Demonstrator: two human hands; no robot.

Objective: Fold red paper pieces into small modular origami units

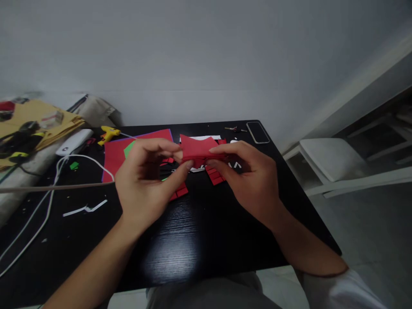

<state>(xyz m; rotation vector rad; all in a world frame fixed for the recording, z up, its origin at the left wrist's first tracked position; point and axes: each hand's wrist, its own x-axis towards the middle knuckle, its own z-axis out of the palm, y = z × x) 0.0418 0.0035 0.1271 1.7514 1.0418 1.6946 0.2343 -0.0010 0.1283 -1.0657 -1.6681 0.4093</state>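
Observation:
A small folded piece of red foam sheet or card [198, 148] is held up above the table between both hands. My left hand [146, 176] pinches its left end between thumb and fingers. On the right end, my right hand [249, 176] grips with the thumb below and the index finger on top. Behind and under the hands lie red strips with dark lines [215, 176] and more red pieces [179, 192], partly hidden. A larger red sheet [112, 159] with a purple edge lies beyond my left hand, with a green piece [129, 148] on it.
A yellow glue gun [107, 134] rests at the back left, near a white power strip [74, 142] with looping white cables [48, 210]. White paper scraps [85, 209] lie on the black table [206, 231]. A phone [258, 132] and keys [235, 128] sit at the back right, a white chair [325, 159] beyond.

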